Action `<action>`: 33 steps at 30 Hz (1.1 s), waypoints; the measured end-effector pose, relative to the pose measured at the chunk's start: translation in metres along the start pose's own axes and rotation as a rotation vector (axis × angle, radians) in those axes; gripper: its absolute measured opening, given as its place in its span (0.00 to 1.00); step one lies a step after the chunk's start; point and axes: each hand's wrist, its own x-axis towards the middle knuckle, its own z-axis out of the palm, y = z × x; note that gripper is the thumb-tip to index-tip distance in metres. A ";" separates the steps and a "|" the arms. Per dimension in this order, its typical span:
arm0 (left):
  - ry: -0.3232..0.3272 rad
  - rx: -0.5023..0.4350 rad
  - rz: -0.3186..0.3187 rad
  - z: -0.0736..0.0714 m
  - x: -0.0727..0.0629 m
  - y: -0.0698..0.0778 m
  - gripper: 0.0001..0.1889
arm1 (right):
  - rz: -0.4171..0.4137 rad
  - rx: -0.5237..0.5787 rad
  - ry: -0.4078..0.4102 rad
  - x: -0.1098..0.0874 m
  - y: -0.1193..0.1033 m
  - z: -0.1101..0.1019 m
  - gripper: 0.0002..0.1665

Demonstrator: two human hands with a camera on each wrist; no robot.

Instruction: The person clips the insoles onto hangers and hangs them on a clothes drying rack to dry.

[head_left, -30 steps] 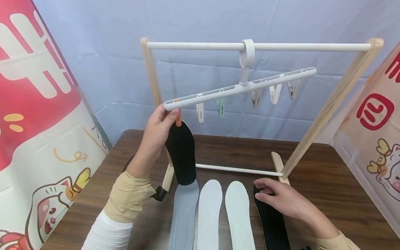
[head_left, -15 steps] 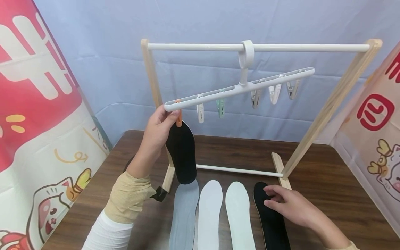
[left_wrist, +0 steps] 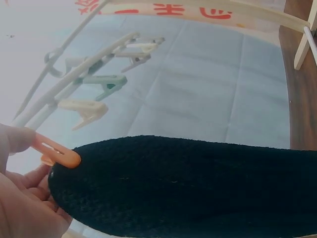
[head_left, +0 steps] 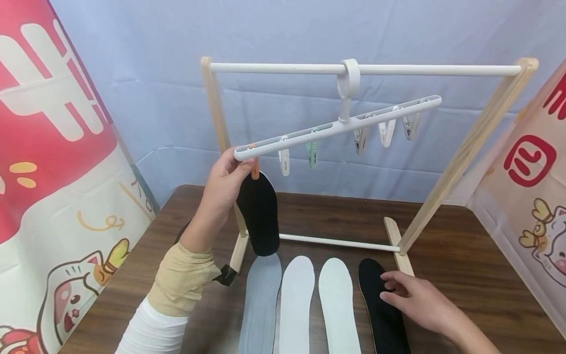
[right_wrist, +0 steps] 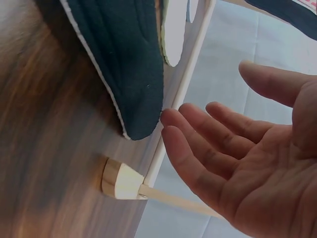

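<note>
My left hand pinches the orange clothespin at the left end of a white clip hanger. From that clothespin a black insole hangs upright, its toe tip at the clothespin's mouth. In the left wrist view the thumb lies on the clothespin, with fingers behind the insole's edge. My right hand hovers over another black insole on the table. Its fingers are loosely bent, palm up in the right wrist view, and hold nothing.
A grey insole, a white insole and a pale greenish insole lie side by side on the wooden table. The hanger hooks over the top rod of a wooden-legged rack. White, grey and green clothespins dangle from it.
My right hand has drawn back to the right and slightly down from the toe end of the black insole on the table. My left hand stays at the orange clothespin.
</note>
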 end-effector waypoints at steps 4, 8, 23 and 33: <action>-0.015 0.000 -0.005 -0.001 0.000 -0.001 0.15 | 0.020 -0.060 0.042 -0.005 0.003 0.004 0.27; -0.012 -0.011 -0.015 -0.001 0.000 -0.002 0.17 | 0.053 -0.090 0.062 -0.007 0.007 0.009 0.28; 0.055 0.154 -0.106 -0.011 -0.016 -0.006 0.24 | 0.233 -0.050 -0.016 -0.009 0.013 0.022 0.37; 0.099 0.208 -0.122 -0.020 -0.027 -0.011 0.26 | 0.280 -0.076 -0.057 -0.008 0.014 0.024 0.37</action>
